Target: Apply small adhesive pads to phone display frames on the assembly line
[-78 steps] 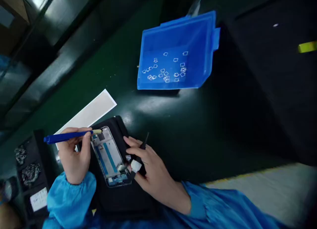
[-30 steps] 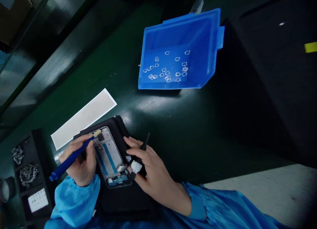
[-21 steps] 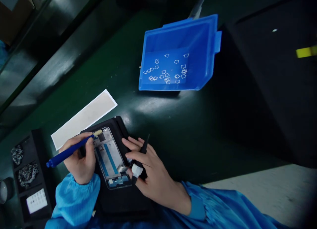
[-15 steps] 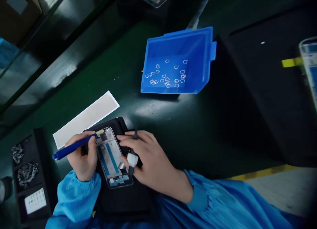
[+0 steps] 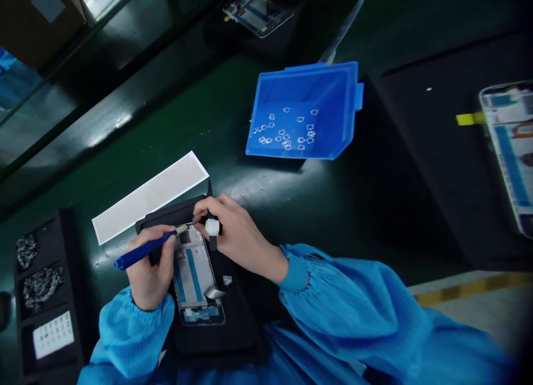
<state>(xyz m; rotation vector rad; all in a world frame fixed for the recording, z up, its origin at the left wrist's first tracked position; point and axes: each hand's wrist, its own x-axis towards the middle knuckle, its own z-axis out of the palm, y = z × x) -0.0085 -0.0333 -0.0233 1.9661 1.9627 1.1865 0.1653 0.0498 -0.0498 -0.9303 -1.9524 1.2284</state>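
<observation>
My left hand is closed around a blue pen-shaped tool, whose pale tip rests at the top edge of a phone frame. The frame has blue strips and lies on a black holder. My right hand is closed, thumb and fingertips pinched at the frame's top corner; anything tiny between them is too small to see. Across that hand runs a slim black tool, apparently tweezers, with a white wrap. A curled silvery tab sticks up from the frame's lower right side.
A blue bin with several small white outline pieces stands beyond my hands. A pale strip sheet lies behind the holder. At left is a black compartment tray; more phone frames lie at right and at the back.
My right hand has moved up and left to the frame's top corner, uncovering the silvery tab. My left hand still holds the blue tool at the top edge. The camera view has shifted slightly.
</observation>
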